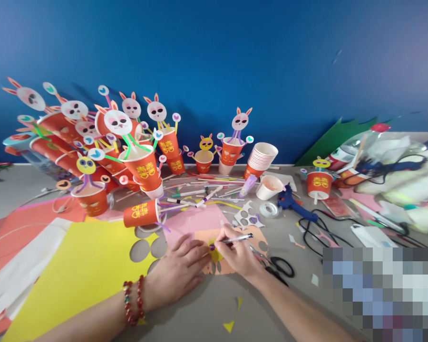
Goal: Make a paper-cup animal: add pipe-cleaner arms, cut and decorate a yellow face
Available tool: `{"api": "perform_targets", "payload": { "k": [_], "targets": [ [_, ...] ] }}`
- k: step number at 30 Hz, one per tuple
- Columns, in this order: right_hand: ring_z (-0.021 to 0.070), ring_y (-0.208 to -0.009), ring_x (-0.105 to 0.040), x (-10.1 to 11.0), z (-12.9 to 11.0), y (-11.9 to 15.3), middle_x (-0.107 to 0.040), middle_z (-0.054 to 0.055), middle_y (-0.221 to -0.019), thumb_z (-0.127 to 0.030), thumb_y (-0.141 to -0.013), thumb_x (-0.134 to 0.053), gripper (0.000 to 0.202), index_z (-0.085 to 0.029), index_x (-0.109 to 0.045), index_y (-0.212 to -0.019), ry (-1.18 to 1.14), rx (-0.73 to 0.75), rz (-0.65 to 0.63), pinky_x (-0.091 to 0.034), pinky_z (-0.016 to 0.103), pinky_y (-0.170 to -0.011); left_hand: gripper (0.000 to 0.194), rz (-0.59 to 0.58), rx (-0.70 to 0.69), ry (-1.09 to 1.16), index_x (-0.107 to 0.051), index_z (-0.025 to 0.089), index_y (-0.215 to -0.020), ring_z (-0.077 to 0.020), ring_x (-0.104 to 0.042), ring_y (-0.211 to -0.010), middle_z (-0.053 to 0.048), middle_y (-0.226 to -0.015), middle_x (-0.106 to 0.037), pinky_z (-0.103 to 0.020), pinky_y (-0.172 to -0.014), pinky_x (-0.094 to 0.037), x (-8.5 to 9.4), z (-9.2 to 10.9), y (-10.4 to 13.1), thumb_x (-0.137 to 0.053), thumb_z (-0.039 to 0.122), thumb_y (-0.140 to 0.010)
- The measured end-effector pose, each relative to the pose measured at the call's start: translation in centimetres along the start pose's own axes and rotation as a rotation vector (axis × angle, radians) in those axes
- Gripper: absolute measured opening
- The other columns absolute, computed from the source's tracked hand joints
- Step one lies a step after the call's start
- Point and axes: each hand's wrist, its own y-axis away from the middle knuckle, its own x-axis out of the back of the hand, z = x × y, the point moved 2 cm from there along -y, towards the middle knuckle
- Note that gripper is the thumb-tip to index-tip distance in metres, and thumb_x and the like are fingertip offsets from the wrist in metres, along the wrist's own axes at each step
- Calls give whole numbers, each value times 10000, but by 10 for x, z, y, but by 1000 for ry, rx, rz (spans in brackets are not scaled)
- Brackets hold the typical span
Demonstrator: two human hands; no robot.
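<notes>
My right hand (235,251) is closed round a pen (240,238), its tip down at a small yellow paper piece (216,253) with a purple mark on it. That piece lies on an orange sheet (258,237) with cut-outs. My left hand (181,266) rests flat beside it, fingers extended and their tips at the yellow piece's left edge; a beaded bracelet is on the wrist. Pink paper (196,221) lies just beyond the hands. A large yellow sheet (89,266) with round holes spreads to the left.
Red cups with paper rabbit heads (142,166) crowd the back left. Stacked cups (262,159), a blue glue gun (294,204) and tape (268,209) stand behind. Black-handled scissors (282,267) and cables lie right of my right hand. Yellow scraps (228,326) lie near the front.
</notes>
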Motion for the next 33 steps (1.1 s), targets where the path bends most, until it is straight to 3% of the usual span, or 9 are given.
{"api": "perform_targets", "payload": {
  "k": [12,33],
  "targets": [
    [125,-591,-495,-2,4,0,-496,-43,-657,-149,-873,-486,154,-223,-454,-741,67,21,-6,-349,233,-556,472,5,-3,11,-483,229,-1391,-256,-428,-1340,-42,-1443,-523,-494,-1219,-188,-3,-1,2,-527,424,-963],
    [126,-590,-506,-1,-2,-1,-504,-44,-654,-142,-865,-484,162,-225,-446,-732,84,15,-10,-360,227,-555,457,11,8,23,-488,224,-1377,-255,-429,-1333,-31,-1439,-530,-491,-1215,-175,-3,-1,1,-521,424,-968]
  ]
}}
